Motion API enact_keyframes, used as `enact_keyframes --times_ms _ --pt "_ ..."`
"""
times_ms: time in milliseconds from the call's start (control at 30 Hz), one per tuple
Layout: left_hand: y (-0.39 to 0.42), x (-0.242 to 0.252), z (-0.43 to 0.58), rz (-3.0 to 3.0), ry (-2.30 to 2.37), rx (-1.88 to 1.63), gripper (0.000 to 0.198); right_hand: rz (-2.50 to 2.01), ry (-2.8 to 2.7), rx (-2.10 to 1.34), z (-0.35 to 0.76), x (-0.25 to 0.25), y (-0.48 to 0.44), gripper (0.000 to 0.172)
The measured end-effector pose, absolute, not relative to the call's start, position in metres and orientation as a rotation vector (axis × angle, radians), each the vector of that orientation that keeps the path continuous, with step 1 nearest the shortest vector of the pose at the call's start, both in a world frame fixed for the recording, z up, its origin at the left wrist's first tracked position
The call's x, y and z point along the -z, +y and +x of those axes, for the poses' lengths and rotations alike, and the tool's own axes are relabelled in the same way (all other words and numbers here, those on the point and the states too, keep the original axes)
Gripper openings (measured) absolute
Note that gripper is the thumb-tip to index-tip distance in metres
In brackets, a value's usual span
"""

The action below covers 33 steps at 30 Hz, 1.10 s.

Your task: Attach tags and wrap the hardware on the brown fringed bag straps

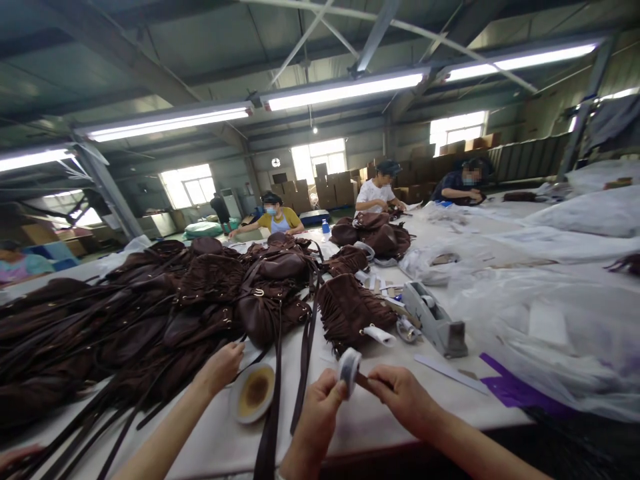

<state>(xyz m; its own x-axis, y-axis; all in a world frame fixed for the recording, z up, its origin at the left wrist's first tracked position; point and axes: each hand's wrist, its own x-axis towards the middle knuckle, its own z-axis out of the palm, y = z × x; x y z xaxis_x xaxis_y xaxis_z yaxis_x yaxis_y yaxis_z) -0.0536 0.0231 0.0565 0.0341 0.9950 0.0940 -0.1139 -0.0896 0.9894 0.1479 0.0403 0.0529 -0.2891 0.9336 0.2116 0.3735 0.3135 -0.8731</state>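
Observation:
My left hand (319, 408) is closed on a small roll of whitish tape (349, 373), thumb against its side. My right hand (403, 399) pinches a narrow brown strip (365, 381), whose far end reaches the roll. Whether the strip touches the tape or passes behind it, I cannot tell. Just beyond the roll lies a dark brown fringed suede bag (350, 308), with a rolled white piece (379, 335) at its near edge. Left of my hands stands a shallow dish (254, 393) with brownish residue, beside a long dark strap (273, 407).
A co-worker's hand (226, 365) reaches in from the left, near the dish. Brown bags with long straps (200, 280) heap across the left. A grey tape dispenser (433, 320), purple plastic (520, 390) and clear plastic bags (550, 327) lie right. Other people sit across the table.

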Motion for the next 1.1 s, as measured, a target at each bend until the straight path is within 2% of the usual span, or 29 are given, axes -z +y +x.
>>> enact_keyframes --times_ms 133,267,400,567,767,1100 --pt "0.021 -0.068 -0.046 1.688 1.209 -1.033 0.03 -0.997 -1.598 -1.372 0.148 -0.053 0.037 0.036" --pt "0.022 -0.072 -0.037 1.761 1.249 -0.991 0.027 -0.872 -1.129 -1.727 0.145 -0.038 0.025 0.047" --pt "0.022 -0.065 -0.023 1.935 1.244 -0.979 0.02 -1.01 -0.824 -1.66 0.136 -0.025 0.016 0.045" --pt "0.018 -0.06 -0.011 2.089 1.36 -0.869 0.015 -1.042 -0.7 -1.617 0.134 -0.021 0.01 0.04" --pt "0.011 -0.061 -0.009 1.884 1.529 -0.936 0.011 -0.942 -0.621 -1.697 0.133 -0.025 0.006 0.039" --pt "0.02 -0.062 -0.016 1.569 1.256 -1.005 0.016 -0.909 -0.451 -1.744 0.123 -0.026 0.013 0.034"
